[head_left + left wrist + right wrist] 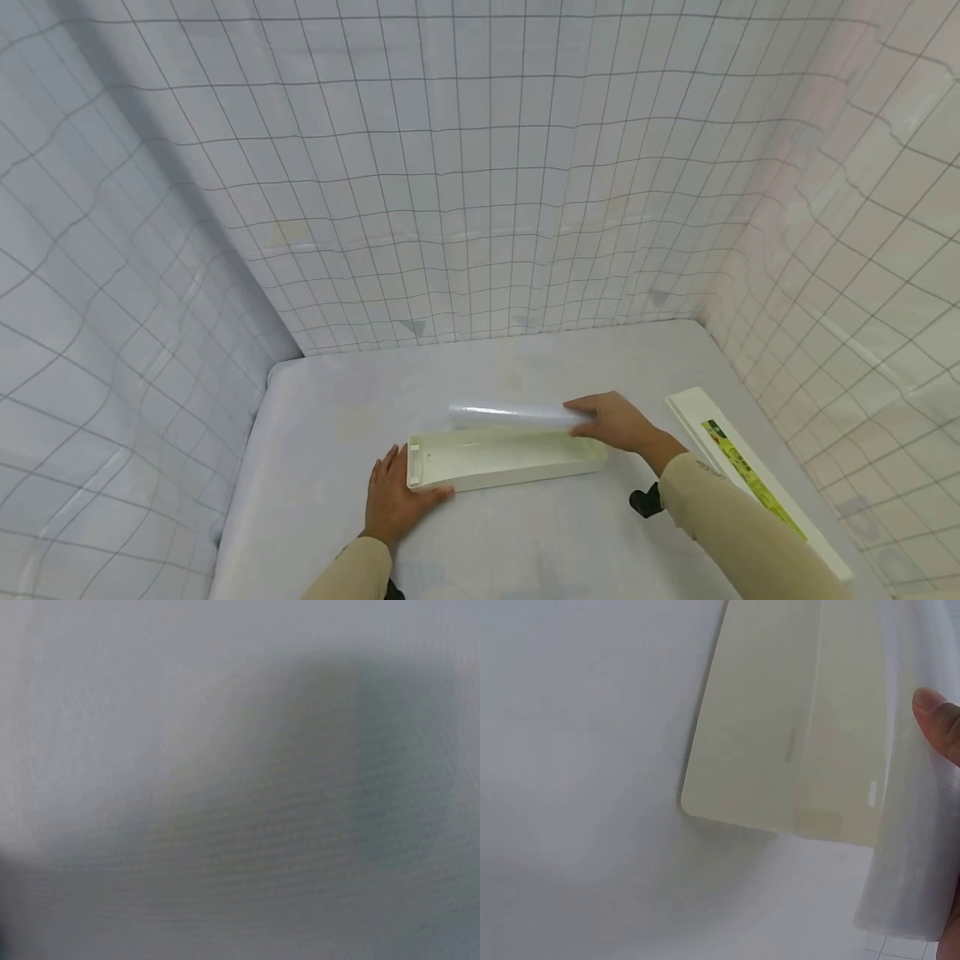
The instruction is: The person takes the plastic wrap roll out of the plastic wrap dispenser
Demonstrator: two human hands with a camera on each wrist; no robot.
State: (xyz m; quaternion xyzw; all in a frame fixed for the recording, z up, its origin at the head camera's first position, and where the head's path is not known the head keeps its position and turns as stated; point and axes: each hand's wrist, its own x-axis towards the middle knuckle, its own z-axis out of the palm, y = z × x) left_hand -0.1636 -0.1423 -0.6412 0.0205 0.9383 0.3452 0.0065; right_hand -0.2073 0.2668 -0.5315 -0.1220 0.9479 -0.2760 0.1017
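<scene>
A long pale cream box [495,475], open at the top, lies on the table in the head view. My left hand [393,504] rests against its left end, fingers spread beside that end and thumb along the front side. My right hand [618,423] grips a roll of clear plastic wrap [502,415] near its right end. The roll overlaps the box's back edge. In the right wrist view, the thumb [939,724] presses on the roll [911,892], and part of the box [742,750] shows beside it. The left wrist view shows only blurred grey cloth.
A long white lid [708,412] with a yellow-green label [750,475] lies at the right, partly behind my right sleeve. White cloth covers the table [337,400]. Grid-patterned sheets [480,208] hang behind and on both sides.
</scene>
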